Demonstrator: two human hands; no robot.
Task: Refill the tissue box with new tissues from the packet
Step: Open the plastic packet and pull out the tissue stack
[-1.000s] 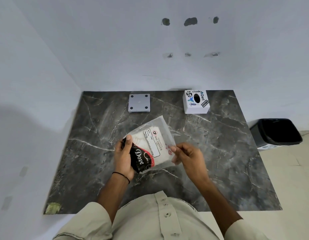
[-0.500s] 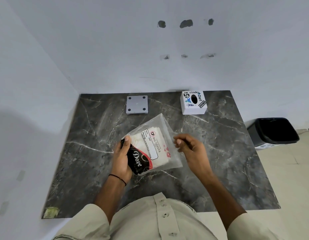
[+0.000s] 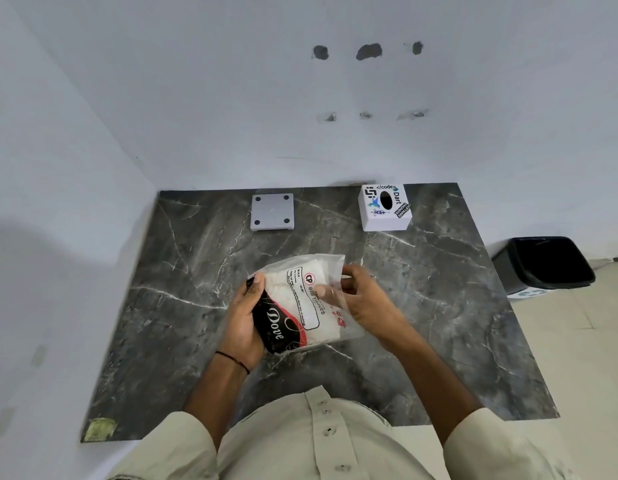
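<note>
At the frame's centre, the tissue packet (image 3: 306, 303) is held above the dark worktop (image 3: 183, 306) between both hands: the left hand (image 3: 245, 317) is closed around its lower-left edge, the right hand (image 3: 361, 299) pinches its right side. The tissue box (image 3: 383, 207) sits upper right, well apart.

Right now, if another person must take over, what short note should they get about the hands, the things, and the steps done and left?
Left hand: grips the tissue packet at its dark end, above the marble table.
Right hand: holds the packet's clear end, fingers at the plastic.
Tissue box: at the table's far edge, right of the grey square plate.
Done: packet picked up.
Left: take the tissues out, load the box.
</note>
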